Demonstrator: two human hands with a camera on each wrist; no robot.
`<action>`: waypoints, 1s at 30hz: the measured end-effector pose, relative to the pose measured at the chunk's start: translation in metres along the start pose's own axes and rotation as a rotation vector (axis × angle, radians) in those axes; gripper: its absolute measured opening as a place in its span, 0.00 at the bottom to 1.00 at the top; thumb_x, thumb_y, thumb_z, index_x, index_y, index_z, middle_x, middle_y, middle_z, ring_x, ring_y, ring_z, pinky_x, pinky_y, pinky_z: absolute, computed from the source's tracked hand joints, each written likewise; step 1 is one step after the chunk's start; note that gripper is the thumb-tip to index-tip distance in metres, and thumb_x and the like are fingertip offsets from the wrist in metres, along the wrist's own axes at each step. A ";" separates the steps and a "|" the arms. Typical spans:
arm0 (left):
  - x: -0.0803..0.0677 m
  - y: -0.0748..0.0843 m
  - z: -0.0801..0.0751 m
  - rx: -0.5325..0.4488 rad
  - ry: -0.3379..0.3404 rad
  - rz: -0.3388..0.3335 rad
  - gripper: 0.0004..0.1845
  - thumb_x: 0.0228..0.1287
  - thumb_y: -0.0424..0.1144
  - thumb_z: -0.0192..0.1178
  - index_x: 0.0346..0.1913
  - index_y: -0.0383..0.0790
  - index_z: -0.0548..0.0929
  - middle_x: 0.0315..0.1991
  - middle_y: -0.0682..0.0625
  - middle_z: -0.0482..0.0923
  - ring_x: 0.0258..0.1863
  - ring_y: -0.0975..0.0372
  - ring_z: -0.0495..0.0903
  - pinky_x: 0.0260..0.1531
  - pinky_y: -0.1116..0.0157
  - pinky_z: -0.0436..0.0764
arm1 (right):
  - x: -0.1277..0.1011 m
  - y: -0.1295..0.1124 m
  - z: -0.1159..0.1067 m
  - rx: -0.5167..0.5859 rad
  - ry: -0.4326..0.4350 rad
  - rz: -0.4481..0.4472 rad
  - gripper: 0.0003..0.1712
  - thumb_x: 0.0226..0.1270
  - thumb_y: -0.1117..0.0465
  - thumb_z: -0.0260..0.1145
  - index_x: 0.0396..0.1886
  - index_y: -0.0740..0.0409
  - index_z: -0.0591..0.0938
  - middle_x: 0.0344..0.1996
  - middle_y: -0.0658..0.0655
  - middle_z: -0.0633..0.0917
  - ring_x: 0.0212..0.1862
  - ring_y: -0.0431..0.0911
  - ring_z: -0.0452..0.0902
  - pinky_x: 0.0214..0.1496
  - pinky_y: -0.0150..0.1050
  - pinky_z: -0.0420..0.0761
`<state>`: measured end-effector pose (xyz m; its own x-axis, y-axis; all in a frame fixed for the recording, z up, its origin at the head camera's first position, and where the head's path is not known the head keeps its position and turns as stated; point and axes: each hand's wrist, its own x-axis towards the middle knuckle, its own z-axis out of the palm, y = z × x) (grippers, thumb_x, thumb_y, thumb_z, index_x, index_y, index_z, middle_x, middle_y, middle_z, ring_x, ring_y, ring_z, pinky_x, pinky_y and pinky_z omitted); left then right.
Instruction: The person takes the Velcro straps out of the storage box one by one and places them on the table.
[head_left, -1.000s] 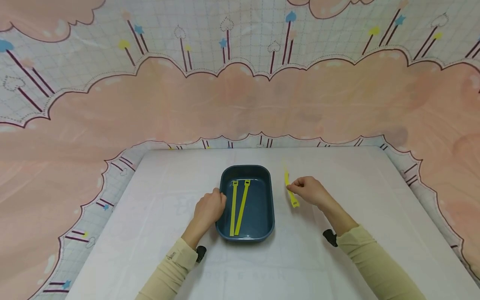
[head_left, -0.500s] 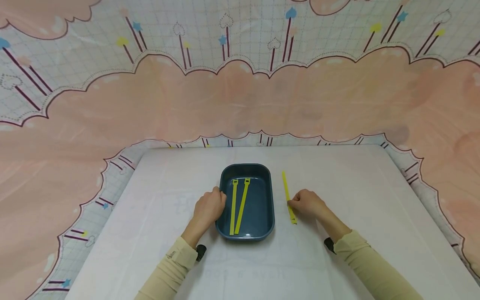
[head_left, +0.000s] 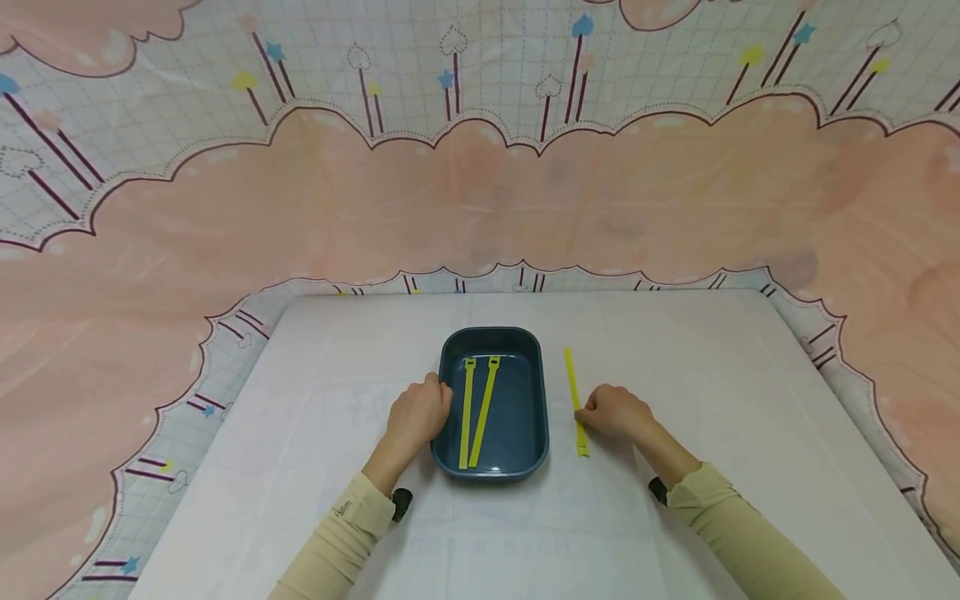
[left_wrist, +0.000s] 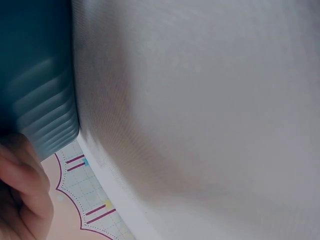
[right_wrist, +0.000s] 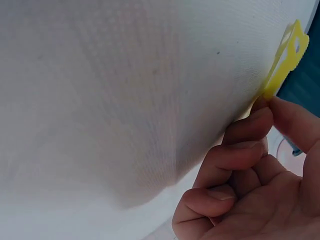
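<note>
A dark blue tray sits mid-table with two yellow straps lying lengthwise inside. My left hand grips the tray's left rim, fingers curled over the edge. To the right of the tray a third yellow strap lies straight on the white table. My right hand pinches this strap near its lower end; in the right wrist view the thumb and forefinger hold the strap's slotted end against the table.
The white table is ringed by a pink and white patterned cloth that rises behind it. Both forearms wear beige sleeves with black wrist mounts.
My right hand has come down and toward me with the yellow strap, which was lifted and tilted a second ago and now lies flat on the table. The left hand has stayed on the tray.
</note>
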<state>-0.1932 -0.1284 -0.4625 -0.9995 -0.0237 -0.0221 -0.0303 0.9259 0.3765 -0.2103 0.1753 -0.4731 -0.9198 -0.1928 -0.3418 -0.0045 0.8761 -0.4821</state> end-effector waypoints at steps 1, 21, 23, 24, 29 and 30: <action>0.000 0.000 0.000 0.000 0.000 -0.001 0.15 0.73 0.41 0.46 0.37 0.31 0.76 0.19 0.46 0.69 0.17 0.57 0.71 0.17 0.64 0.69 | 0.000 0.000 0.000 -0.009 -0.001 -0.003 0.19 0.63 0.53 0.65 0.14 0.54 0.76 0.16 0.48 0.71 0.22 0.42 0.66 0.23 0.34 0.61; -0.003 0.000 0.000 0.011 0.015 0.011 0.14 0.72 0.40 0.48 0.35 0.31 0.76 0.18 0.46 0.69 0.16 0.57 0.71 0.17 0.63 0.70 | 0.012 -0.020 -0.042 0.223 0.159 -0.342 0.20 0.62 0.61 0.69 0.51 0.67 0.80 0.40 0.58 0.82 0.43 0.50 0.76 0.47 0.45 0.75; -0.003 0.001 0.000 0.013 0.018 0.011 0.14 0.72 0.40 0.48 0.34 0.31 0.76 0.18 0.46 0.69 0.16 0.57 0.71 0.17 0.63 0.70 | 0.014 -0.025 -0.043 0.254 0.164 -0.354 0.20 0.62 0.60 0.70 0.51 0.65 0.81 0.41 0.58 0.82 0.44 0.50 0.77 0.48 0.45 0.75; -0.003 0.001 0.000 0.011 0.018 0.008 0.14 0.72 0.40 0.48 0.35 0.31 0.76 0.18 0.46 0.69 0.16 0.57 0.71 0.17 0.63 0.70 | 0.015 -0.027 -0.044 0.260 0.165 -0.361 0.20 0.62 0.60 0.70 0.52 0.65 0.81 0.41 0.59 0.83 0.44 0.50 0.77 0.48 0.44 0.75; -0.002 0.002 -0.001 0.007 0.009 0.008 0.14 0.73 0.40 0.48 0.35 0.31 0.76 0.18 0.46 0.69 0.16 0.57 0.71 0.17 0.64 0.70 | 0.020 -0.042 -0.046 0.289 0.141 -0.366 0.21 0.62 0.60 0.70 0.52 0.65 0.80 0.40 0.58 0.82 0.44 0.50 0.76 0.47 0.42 0.76; -0.002 0.002 0.000 0.007 0.008 0.008 0.14 0.72 0.40 0.47 0.35 0.31 0.76 0.18 0.46 0.69 0.16 0.58 0.71 0.17 0.64 0.70 | 0.021 -0.045 -0.046 0.291 0.131 -0.366 0.20 0.62 0.60 0.70 0.52 0.65 0.80 0.40 0.57 0.82 0.44 0.50 0.76 0.46 0.41 0.76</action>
<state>-0.1913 -0.1266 -0.4614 -0.9997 -0.0192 -0.0116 -0.0222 0.9287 0.3703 -0.2473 0.1522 -0.4214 -0.9202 -0.3913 -0.0125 -0.2439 0.5980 -0.7635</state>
